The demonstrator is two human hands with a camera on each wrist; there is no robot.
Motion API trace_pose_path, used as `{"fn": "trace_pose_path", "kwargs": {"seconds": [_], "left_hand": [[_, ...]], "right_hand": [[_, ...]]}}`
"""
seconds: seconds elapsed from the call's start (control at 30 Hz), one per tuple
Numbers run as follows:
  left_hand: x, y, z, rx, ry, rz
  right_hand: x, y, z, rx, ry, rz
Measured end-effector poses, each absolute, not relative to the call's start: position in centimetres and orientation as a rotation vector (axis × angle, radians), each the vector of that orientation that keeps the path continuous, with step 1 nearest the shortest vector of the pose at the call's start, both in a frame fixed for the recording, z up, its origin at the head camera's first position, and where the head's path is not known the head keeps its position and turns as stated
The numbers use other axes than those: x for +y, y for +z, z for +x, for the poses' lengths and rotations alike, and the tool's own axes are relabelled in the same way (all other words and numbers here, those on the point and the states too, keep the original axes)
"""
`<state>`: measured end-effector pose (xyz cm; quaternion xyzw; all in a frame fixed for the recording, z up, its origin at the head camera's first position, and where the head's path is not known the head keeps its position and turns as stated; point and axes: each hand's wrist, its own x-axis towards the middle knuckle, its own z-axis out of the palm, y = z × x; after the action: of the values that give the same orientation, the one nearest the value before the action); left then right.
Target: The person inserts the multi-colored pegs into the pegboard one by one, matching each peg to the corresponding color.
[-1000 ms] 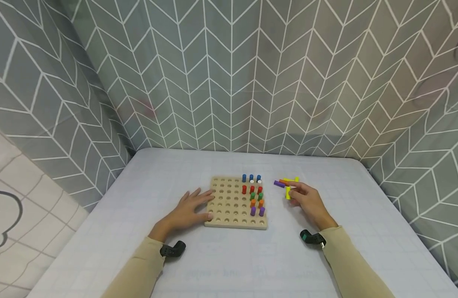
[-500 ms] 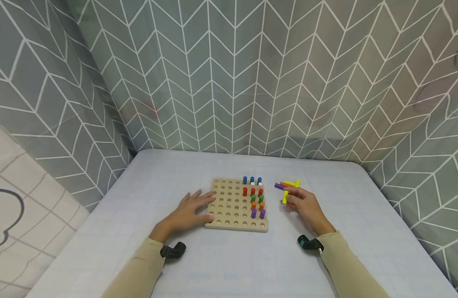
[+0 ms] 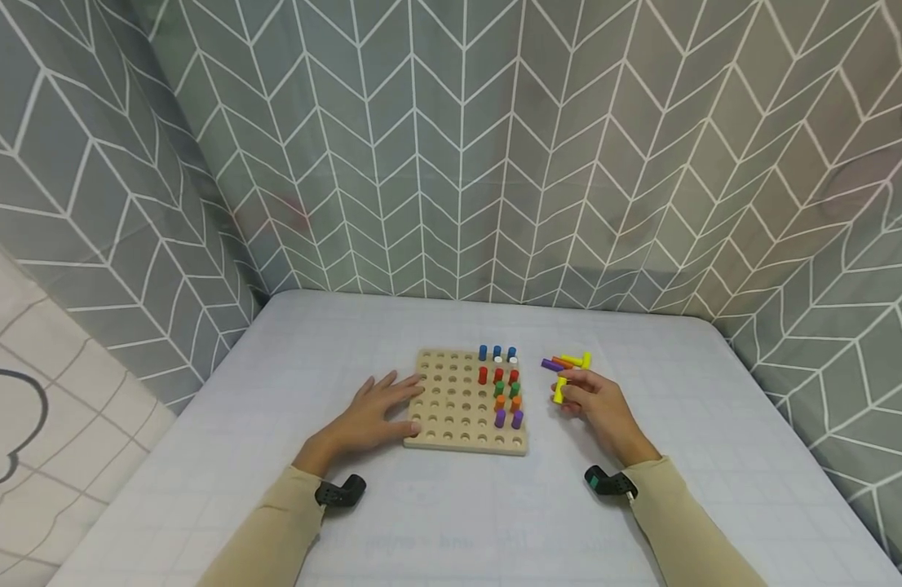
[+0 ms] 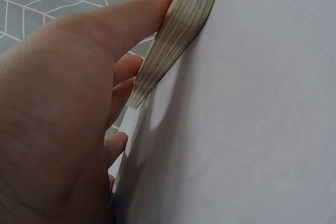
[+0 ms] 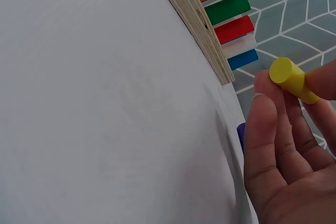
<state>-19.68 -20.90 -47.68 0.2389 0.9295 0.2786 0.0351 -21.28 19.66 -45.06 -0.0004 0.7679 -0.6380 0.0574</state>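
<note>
A square wooden pegboard [image 3: 466,447] lies on the table, with blue, white, red, green, orange and purple pegs upright in its right-hand columns. My left hand [image 3: 370,414] rests at the board's left side, fingers spread; the thumb [image 4: 136,19] touches the layered wooden edge in the left wrist view. To the board's right, my right hand [image 3: 603,409] pinches a yellow peg [image 5: 290,80] between thumb and fingers. One round end of that peg sticks out, and it tilts slightly in the head view. The right fingertips are apart from the board.
Beyond the right hand lie loose pegs: a purple peg [image 3: 551,364], an orange peg [image 3: 563,364] and yellow pegs [image 3: 586,359]. The white-covered table [image 3: 451,514] ends at a patterned curtain [image 3: 458,163] behind.
My right hand has drawn the pinched yellow peg slightly left and nearer to me, away from the loose pegs. My left hand stays at the board's edge.
</note>
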Motion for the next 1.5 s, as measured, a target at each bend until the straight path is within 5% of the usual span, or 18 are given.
{"fn": "trace_pose_path", "kwargs": {"seconds": [1.5], "left_hand": [[-21.0,-47.6,-19.6,2.852,0.894,0.781]], "right_hand": [[17.4,-45.6,-18.7,2.240,-1.645,-0.545]]}}
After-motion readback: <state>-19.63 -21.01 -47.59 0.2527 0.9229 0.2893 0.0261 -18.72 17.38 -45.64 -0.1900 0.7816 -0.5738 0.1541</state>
